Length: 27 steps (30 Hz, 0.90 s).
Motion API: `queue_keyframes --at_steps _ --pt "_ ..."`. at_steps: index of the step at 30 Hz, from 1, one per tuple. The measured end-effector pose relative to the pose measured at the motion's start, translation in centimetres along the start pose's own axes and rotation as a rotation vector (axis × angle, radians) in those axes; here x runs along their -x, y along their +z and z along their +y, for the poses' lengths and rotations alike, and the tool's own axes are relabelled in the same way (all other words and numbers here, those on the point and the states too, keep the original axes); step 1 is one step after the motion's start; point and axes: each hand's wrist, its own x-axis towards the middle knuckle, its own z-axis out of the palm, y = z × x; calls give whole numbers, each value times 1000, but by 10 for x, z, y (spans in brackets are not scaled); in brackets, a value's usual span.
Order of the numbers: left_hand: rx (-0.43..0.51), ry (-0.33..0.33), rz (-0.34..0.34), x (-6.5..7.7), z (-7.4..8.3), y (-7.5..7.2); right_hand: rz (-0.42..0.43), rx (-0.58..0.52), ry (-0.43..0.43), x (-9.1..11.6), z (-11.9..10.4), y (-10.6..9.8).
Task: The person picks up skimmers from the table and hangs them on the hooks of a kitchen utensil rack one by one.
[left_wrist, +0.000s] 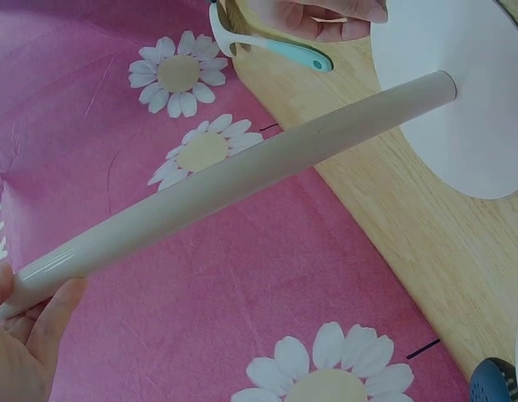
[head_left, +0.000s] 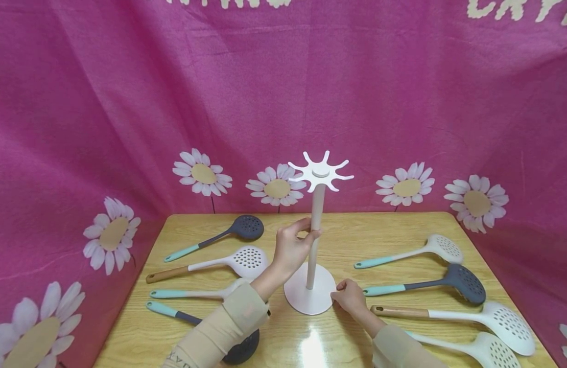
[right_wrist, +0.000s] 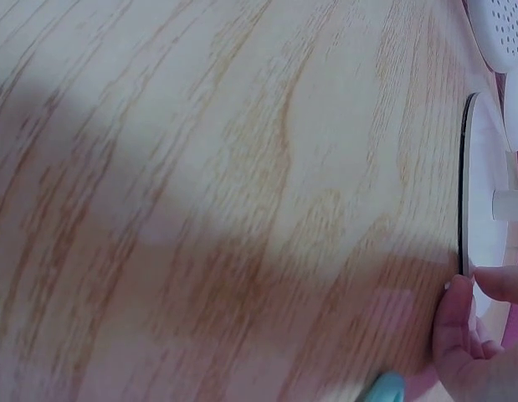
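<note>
A white utensil stand, with a round base [head_left: 309, 302], an upright pole [head_left: 317, 207] and a star-shaped hook top [head_left: 321, 180], stands mid-table. My left hand [head_left: 290, 246] grips the upper half of the pole from the left, thumb and fingers around it; the left wrist view shows this hand [left_wrist: 31, 352] at the pole's upper end. At the base's right edge is my right hand [head_left: 351, 296]. In the right wrist view that hand [right_wrist: 476, 343] pinches the rim, thumb above and fingers at the edge. None of the visible hooks carries a utensil.
On the left of the wooden table [head_left: 283, 340] lie several skimmers, including a dark one [head_left: 247, 227], a wooden-handled white one [head_left: 247, 261] and another dark one [head_left: 242, 350]. Several more, including a dark one [head_left: 467, 283], lie on the right. A pink flowered cloth [head_left: 283, 92] hangs behind.
</note>
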Motion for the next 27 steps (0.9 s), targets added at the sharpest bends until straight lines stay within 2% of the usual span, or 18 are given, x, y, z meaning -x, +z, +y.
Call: queue_keyframes --at_steps 8,16,27 --pt "9 -26 -1 0 -1 -1 4 -9 -6 0 2 2" --pt "49 -67 -57 2 -5 -4 17 14 -17 0 2 1" --pt "5 -39 -91 1 -6 -6 5 20 -15 1 0 0"
